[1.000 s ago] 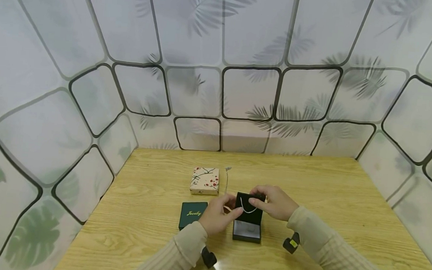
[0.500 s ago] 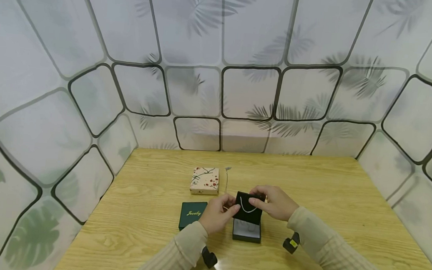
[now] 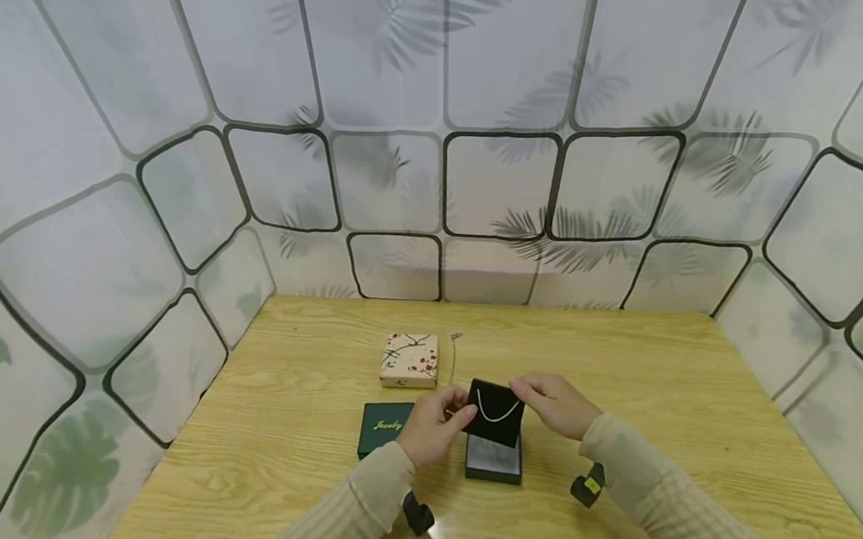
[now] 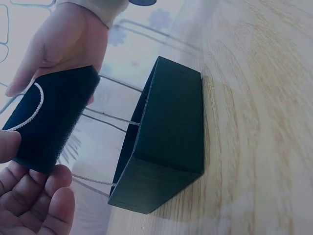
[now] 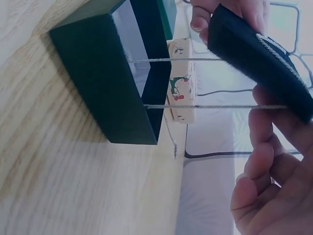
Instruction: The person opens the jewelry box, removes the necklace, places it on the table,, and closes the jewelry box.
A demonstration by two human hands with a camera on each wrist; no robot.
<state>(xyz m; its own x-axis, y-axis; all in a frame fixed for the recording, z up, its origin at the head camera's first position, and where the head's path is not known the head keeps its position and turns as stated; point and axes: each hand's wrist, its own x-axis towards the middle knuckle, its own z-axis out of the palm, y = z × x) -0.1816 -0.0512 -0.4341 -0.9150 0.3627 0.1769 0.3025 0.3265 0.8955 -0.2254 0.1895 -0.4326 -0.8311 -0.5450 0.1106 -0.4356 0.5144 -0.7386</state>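
A black foam insert (image 3: 482, 432) is held tilted above an open dark green jewelry box (image 3: 492, 476). Across its face loops a silver necklace chain (image 4: 33, 116); thin strands run from the insert down into the box (image 5: 93, 73) in both wrist views. My left hand (image 3: 434, 427) pinches the insert's left edge, thumb in front. At the upper right corner, my right hand (image 3: 559, 405) grips the insert, with fingers behind it in the right wrist view. The box's pale inside shows partly under the insert.
To the left lies a green lid (image 3: 384, 427) lettered "Jewelry", partly behind the left hand. Behind it stands a cream box with a red floral print (image 3: 409, 361). A thin chain (image 3: 454, 355) lies stretched beside that box on the wooden table (image 3: 299, 444).
The insert has tipped and shifted slightly left. My right thumb has slid off its face toward the corner, so more of the chain loop shows. The left hand has barely moved.
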